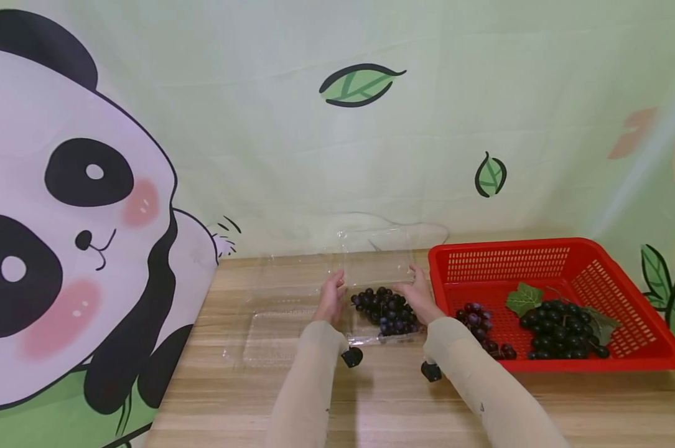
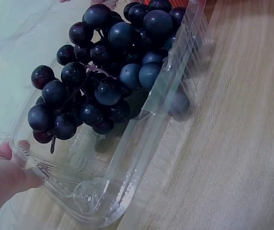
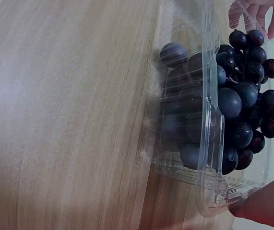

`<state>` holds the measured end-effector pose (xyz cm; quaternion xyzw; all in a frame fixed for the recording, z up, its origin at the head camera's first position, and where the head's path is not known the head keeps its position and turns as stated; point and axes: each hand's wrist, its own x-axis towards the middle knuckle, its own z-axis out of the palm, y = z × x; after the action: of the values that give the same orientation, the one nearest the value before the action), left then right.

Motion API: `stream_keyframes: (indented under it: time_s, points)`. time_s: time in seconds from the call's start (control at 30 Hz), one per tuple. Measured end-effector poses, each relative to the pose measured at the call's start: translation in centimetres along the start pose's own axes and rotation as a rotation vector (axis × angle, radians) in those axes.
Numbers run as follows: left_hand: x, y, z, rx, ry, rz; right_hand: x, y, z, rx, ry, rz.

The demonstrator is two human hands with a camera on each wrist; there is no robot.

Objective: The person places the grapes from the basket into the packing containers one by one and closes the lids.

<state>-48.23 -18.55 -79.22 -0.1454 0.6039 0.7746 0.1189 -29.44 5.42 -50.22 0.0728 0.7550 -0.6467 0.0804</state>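
Dark purple grapes [image 1: 390,308] lie in a bunch inside a clear plastic clamshell box [image 1: 371,341], whose lid stands open toward the back. My left hand [image 1: 330,297] holds the left side of the box. In the left wrist view, its thumb lies over the rim [image 2: 29,167] and the other fingers are outside. On the opposite side my right hand [image 1: 421,295] grips the box's edge, close beside the grapes. The right wrist view shows part of that hand [image 3: 266,203] at a rim corner, its fingertips mostly hidden. Some grapes [image 3: 271,103] rise above the rim.
Left of the box lies another clear plastic clamshell [image 1: 270,339], lid open. A red slotted basket [image 1: 539,366] to the right holds a large dark bunch [image 1: 561,330], smaller reddish clusters [image 1: 474,318] and green leaves [image 1: 523,300]. Behind the wooden table [image 1: 214,398] hangs a panda-print cloth [image 1: 270,155].
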Motion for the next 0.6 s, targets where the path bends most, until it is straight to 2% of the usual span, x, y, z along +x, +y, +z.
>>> stream_keyframes:
  time_s: [0.07, 0.13, 0.2, 0.23, 0.3, 0.4, 0.47, 0.57, 0.6]
  points:
    - [-1.2, 0.8, 0.5, -0.001, 0.033, -0.024, 0.0, 0.0, 0.0, 0.0, 0.002, 0.0]
    - [-4.3, 2.9, 1.9, 0.0, 0.061, -0.028, -0.1, -0.1, 0.0, 0.002, 0.002, 0.004]
    - [-10.0, 6.5, 3.9, -0.002, 0.061, -0.013, -0.2, -0.2, 0.0, 0.002, 0.002, 0.007]
    - [-13.7, 8.8, 5.2, 0.017, 0.064, 0.005, -0.3, -0.2, 0.0, 0.002, 0.003, 0.006]
    - [-14.3, 9.0, 5.4, 0.033, 0.057, 0.037, -0.4, -0.2, 0.0, 0.002, 0.005, 0.004]
    - [-16.6, 10.3, 6.0, 0.058, 0.038, 0.071, -0.4, -0.2, 0.0, -0.003, 0.006, -0.002]
    - [-19.0, 11.9, 7.0, 0.077, 0.047, 0.073, -0.4, -0.1, 0.0, 0.004, 0.007, -0.01]
    - [-23.7, 14.8, 8.7, 0.089, 0.046, 0.064, -0.4, 0.0, 0.0, 0.011, 0.014, -0.011]
    - [-24.8, 15.5, 9.2, 0.095, 0.049, 0.056, -0.4, 0.0, 0.0, 0.016, 0.014, -0.013]
